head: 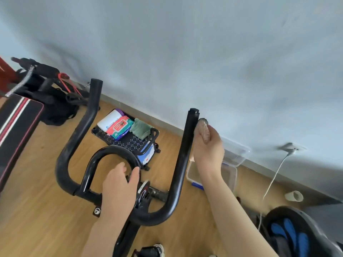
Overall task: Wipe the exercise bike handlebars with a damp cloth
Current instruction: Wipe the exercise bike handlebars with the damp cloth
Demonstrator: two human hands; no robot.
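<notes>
The black exercise bike handlebars (78,138) fill the middle of the view, with two long upright bars and a small inner loop (111,150). My right hand (208,151) is shut on a folded brownish cloth (203,129), pressed against the right bar (185,147) a little below its capped tip. My left hand (118,190) grips the right side of the inner loop near the stem. The left bar is untouched.
Behind the bars, a small black cart (128,140) on the wooden floor holds a white roll, a wipes pack and a green cloth. A clear plastic tub (230,164) stands by the wall. A striped bench (16,125) is left; a white cable (274,179) hangs right.
</notes>
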